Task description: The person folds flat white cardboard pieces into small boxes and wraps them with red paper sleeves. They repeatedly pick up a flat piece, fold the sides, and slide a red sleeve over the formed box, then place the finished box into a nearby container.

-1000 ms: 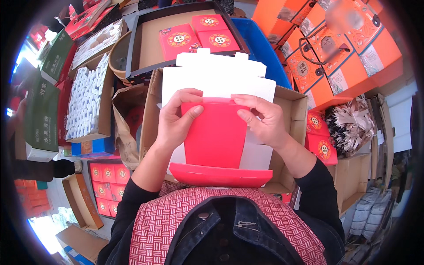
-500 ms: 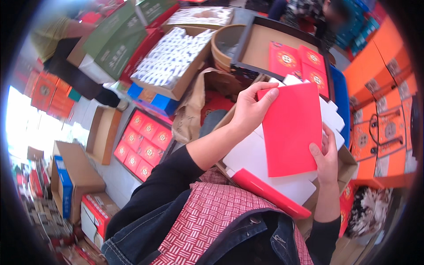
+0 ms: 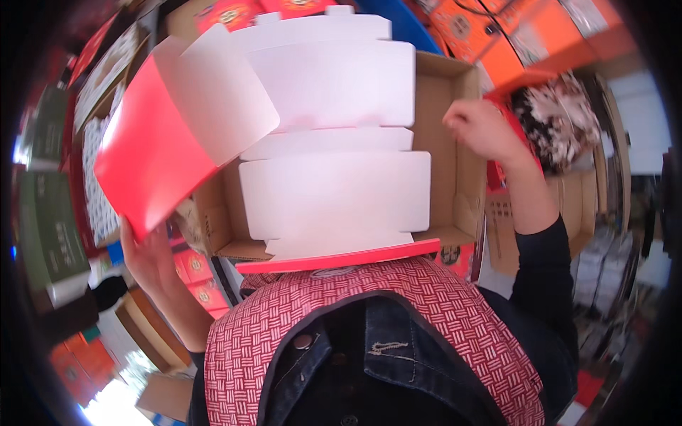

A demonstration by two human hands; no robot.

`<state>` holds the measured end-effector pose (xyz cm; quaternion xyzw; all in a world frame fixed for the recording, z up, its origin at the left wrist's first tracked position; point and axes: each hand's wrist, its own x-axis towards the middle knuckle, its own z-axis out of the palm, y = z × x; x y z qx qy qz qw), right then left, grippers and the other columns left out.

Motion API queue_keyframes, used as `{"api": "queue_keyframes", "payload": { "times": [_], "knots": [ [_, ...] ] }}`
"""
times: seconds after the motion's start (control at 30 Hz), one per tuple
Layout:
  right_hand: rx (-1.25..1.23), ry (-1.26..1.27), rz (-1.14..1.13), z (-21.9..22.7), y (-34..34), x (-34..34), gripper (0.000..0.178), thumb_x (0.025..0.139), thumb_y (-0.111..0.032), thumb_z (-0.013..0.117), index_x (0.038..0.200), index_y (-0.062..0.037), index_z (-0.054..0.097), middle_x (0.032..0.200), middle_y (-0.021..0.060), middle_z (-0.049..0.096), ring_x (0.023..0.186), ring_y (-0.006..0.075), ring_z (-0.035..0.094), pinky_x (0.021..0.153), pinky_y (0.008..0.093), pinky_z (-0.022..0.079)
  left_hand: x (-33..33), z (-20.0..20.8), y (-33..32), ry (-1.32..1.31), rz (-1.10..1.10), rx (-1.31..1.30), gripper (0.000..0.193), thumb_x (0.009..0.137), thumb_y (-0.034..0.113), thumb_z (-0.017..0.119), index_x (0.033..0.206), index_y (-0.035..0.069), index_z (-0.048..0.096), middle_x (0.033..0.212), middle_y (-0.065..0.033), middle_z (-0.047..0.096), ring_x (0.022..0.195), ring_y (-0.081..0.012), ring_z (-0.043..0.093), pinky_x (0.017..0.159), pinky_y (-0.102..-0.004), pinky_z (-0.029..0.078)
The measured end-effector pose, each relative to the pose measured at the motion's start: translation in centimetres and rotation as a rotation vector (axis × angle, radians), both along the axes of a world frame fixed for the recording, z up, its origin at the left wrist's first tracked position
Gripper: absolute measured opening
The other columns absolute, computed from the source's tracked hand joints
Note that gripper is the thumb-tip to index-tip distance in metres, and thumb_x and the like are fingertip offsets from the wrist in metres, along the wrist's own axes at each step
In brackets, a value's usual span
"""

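1. A person's left hand (image 3: pixel 153 259) is gripping the lower edge of a flat, unfolded carton blank (image 3: pixel 177 128), red on its outer face and white inside, and is holding it tilted off the left rim of an open brown cardboard box (image 3: pixel 458 153).

2. The right hand (image 3: pixel 483 126) is hovering over the box's right wall, curled into a loose fist and apart from the blanks; whether anything is pinched inside it cannot be told.

3. A stack of white-faced carton blanks (image 3: pixel 334 192) is lying across the box, its near end overhanging the front rim, with a red edge (image 3: pixel 341 257) showing just above the person's red-and-white woven apron (image 3: pixel 398 305).

4. Judged risk: the lifted blank is being held at one edge only, so it could be bending or slipping sideways off the left rim onto the red gift boxes (image 3: pixel 195 273) stacked below.

5. Judged risk: the overhanging stack is resting untouched by either hand; a nudge from the apron or a forearm could be tipping it off the front rim.

6. Judged risk: the blank's rounded white flap (image 3: pixel 227 99) is swinging close to the stack's top sheets and could be catching and dragging one askew.

7. Orange cartons (image 3: pixel 497 35) are crowding the box's far right corner, leaving little room there.
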<state>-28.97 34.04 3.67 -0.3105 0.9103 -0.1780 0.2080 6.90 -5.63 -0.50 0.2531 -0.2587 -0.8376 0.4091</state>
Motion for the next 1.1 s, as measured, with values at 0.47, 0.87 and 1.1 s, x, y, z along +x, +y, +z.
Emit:
{"api": "queue_keyframes", "payload": {
  "times": [0.47, 0.87, 1.1],
  "knots": [
    [-0.691, -0.698, -0.289, -10.4, -4.5, 11.2, 0.05, 0.081, -0.025, 0.067, 0.123, -0.0011, 0.051, 0.113, 0.0215, 0.06, 0.102, 0.0301, 0.06, 0.086, 0.0383, 0.049, -7.8, -5.3, 9.0, -0.268, -0.602, 0.0, 0.034, 0.094, 0.019, 0.052, 0.122, -0.001, 0.05, 0.118, -0.0093, 0.06, 0.11, -0.0196, 0.056, 0.096, -0.0359, 0.042],
    [-0.399, -0.914, -0.121, -7.6, -2.1, 12.2, 0.046, 0.074, -0.004, 0.068, 0.118, -0.0012, 0.057, 0.11, 0.0094, 0.063, 0.1, 0.0189, 0.058, 0.089, 0.0326, 0.046, -7.7, -5.9, 8.5, -0.308, -0.56, -0.033, 0.027, 0.095, 0.017, 0.051, 0.116, 0.0, 0.054, 0.11, -0.0086, 0.063, 0.103, -0.0173, 0.059, 0.091, -0.0345, 0.046],
    [-0.604, -0.357, -0.376, 1.5, 6.1, 6.0, 0.047, 0.072, 0.005, 0.053, 0.118, -0.0014, 0.05, 0.11, 0.0073, 0.056, 0.1, 0.0163, 0.054, 0.09, 0.0303, 0.045, -7.5, -5.6, 9.1, -0.265, -0.468, 0.113, 0.024, 0.092, 0.007, 0.052, 0.116, 0.0, 0.055, 0.109, -0.0065, 0.061, 0.103, -0.0164, 0.058, 0.093, -0.0309, 0.045]
  ]
}}
